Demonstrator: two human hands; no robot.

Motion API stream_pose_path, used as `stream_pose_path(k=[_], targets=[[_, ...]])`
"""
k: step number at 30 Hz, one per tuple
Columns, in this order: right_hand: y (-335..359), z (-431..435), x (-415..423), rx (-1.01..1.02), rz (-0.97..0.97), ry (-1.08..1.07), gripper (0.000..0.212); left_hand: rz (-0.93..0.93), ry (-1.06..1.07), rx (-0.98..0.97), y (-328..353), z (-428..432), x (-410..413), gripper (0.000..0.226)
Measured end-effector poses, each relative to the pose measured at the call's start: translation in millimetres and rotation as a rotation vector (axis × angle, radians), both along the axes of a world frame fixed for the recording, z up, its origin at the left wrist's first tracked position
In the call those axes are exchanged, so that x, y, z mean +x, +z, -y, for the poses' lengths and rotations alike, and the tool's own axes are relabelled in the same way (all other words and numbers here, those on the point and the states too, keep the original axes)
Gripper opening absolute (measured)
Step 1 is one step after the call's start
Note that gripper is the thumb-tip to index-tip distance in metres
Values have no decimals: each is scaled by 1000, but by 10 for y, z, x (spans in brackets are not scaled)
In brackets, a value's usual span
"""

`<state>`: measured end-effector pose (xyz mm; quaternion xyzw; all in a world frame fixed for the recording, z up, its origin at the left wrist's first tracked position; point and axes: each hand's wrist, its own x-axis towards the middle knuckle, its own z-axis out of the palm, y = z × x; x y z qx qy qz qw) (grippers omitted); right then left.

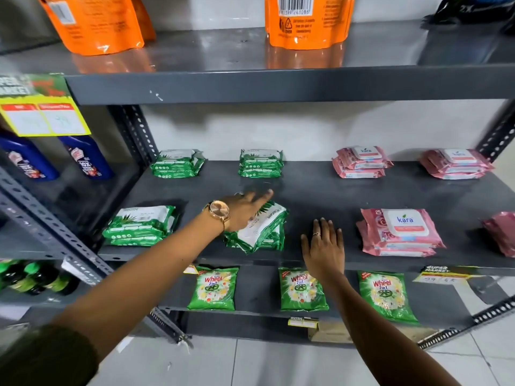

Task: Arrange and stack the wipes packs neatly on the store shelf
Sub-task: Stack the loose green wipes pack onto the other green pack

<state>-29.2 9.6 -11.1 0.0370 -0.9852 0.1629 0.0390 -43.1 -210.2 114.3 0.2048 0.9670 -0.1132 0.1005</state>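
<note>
Seven stacks of wipes packs showed on the grey shelf, with part of an eighth at the right edge, green ones on the left half and pink ones on the right. At far left, the front green stack sat fairly square near the shelf's front edge, with the rear-left green stack behind it by the wall. Next came the left hand, fingers spread and holding nothing, stretched over the skewed green stack, whose top pack lay twisted and tilted off the ones below; whether the palm pressed on it could not be told. Behind that, the rear-middle green stack stood apart. The right hand lay flat and open on bare shelf, just beside the skewed stack, gripping nothing. Further right, the front pink stack and the two rear pink stacks looked loosely fanned, and one more pink pack was cut off at the edge.

These packs would likely be light, soft and squashy, with glossy film that probably slides easily pack on pack. Squeezing the middle would dent them; a better hold is likely along the two long sides, palms squaring the stack from both sides.
</note>
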Motion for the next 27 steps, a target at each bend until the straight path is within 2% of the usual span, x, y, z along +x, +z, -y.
stream_pose_path(k=[2,4,7,10,12,13,14,16,18,20,23,27], targets=[[-3,-4,3,9,3,2,61,-36,-289,-196,62,15,-14,93],[-3,-6,4,13,1,6,61,-69,-532,-306,91,-11,-35,95],[1,-15,2,20,4,15,62,-50,-664,-325,126,36,-102,85],[-6,-27,11,27,12,36,63,89,-510,-400,241,62,-188,55],[-2,-39,14,33,5,44,63,68,-473,-443,273,167,-158,58],[2,-41,17,35,2,44,63,-31,-479,-462,243,264,-172,60],[5,-41,20,37,0,43,63,-122,-428,-430,197,325,-158,55],[11,-42,24,40,-2,41,63,-154,-292,-268,209,294,-82,44],[18,-37,25,42,-1,47,63,5,-253,-110,181,151,-47,51],[25,-33,17,42,-3,48,63,59,-183,8,175,16,-80,53],[27,-33,23,44,-4,43,63,31,-32,90,156,31,-71,55],[25,-30,27,40,-7,38,63,21,29,165,114,15,-46,59]])
